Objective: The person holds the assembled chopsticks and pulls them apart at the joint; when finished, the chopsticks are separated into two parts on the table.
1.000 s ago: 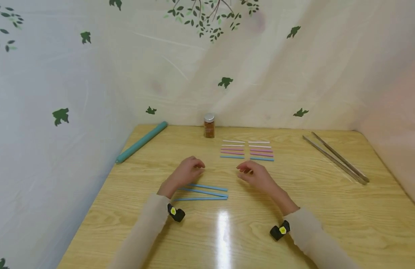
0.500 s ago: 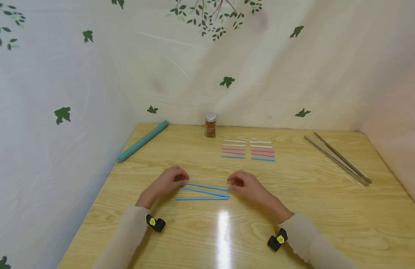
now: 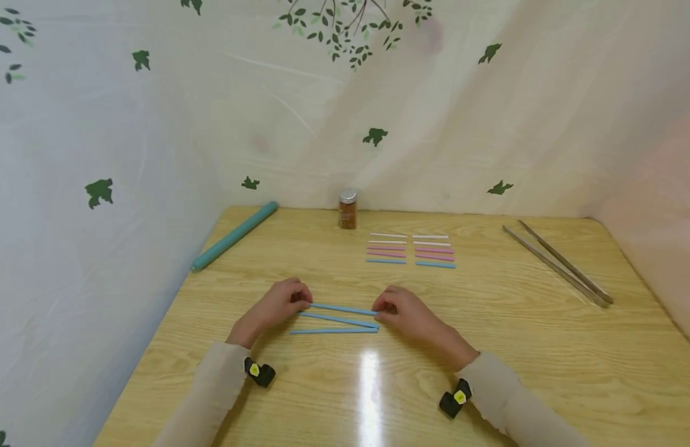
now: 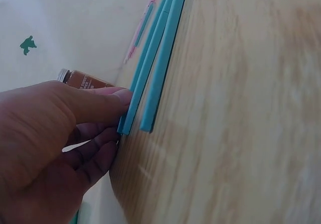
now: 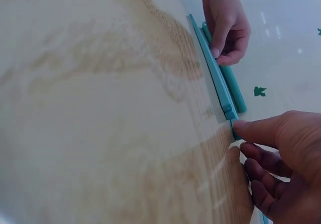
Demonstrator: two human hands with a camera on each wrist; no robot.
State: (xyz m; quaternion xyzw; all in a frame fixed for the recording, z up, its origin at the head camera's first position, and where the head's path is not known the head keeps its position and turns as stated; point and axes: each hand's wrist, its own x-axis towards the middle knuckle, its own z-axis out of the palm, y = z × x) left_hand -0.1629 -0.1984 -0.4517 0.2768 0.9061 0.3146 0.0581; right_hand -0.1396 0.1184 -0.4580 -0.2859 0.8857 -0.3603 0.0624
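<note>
Three long thin blue sticks lie on the table in front of me, spread slightly at their left ends. The farthest blue stick [image 3: 344, 308] is pinched at its left end by my left hand [image 3: 275, 304] and at its right end by my right hand [image 3: 406, 310]. Just nearer lie a slanting blue stick [image 3: 336, 319] and the nearest blue stick [image 3: 334, 331], whose right ends meet. In the left wrist view the thumb [image 4: 120, 98] presses the stick's side. The right wrist view shows the other thumb [image 5: 243, 128] at the opposite end.
Behind the hands, short white, pink and blue sticks [image 3: 386, 248] lie in two columns. A small silver-lidded jar [image 3: 348, 211] stands at the back. A teal rod [image 3: 233, 237] lies along the left edge, metal tongs [image 3: 557, 264] at the right. A leaf-patterned curtain [image 3: 300, 136] encloses the table.
My left hand has come back left and nearer to the stick's left end. The right hand has moved left and nearer, and now pinches the right end.
</note>
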